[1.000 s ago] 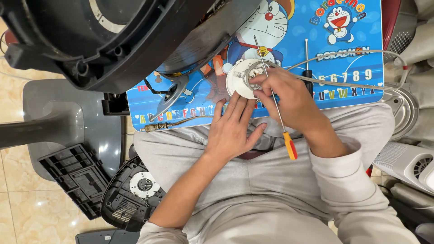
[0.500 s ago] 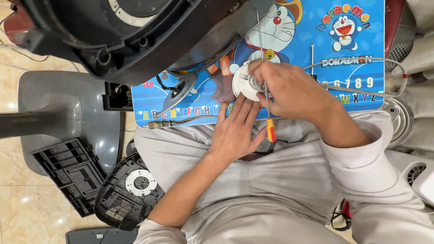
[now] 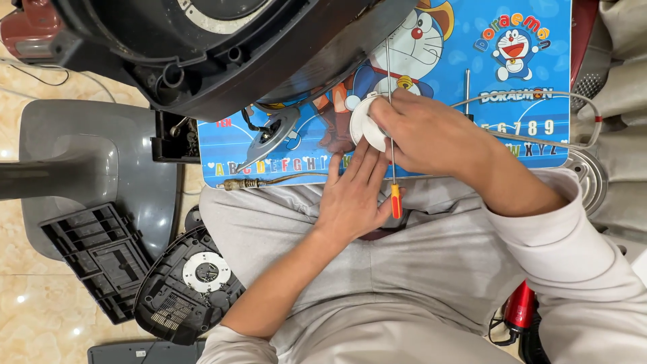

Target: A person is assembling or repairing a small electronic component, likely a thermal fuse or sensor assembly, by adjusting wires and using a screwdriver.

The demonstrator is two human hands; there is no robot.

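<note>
My right hand point(image 3: 431, 135) is curled over a white round part point(image 3: 362, 125) at the near edge of a blue cartoon board point(image 3: 519, 138) on my lap. Its fingers are closed around the thin shaft of a screwdriver point(image 3: 395, 199) that has an orange and yellow handle. The screwdriver stands almost straight up and down in the view, tip far from me and handle near me. My left hand point(image 3: 352, 199) lies flat just below, fingers stretched out, fingertips touching the near edge of the white part. Its thumb is beside the screwdriver handle.
A big black appliance housing point(image 3: 222, 54) overhangs the board's far left. A metal disc with wires point(image 3: 273, 135) and a plug lead point(image 3: 242, 183) lie on the board. A grey base point(image 3: 87, 168), black grille point(image 3: 94, 256) and black round part point(image 3: 192, 283) sit left. A grey cable point(image 3: 539, 98) loops right.
The screwdriver has swung from a tilt to nearly upright, its handle rising toward my left thumb. My right hand has slid further over the white part. The view shifted slightly.
</note>
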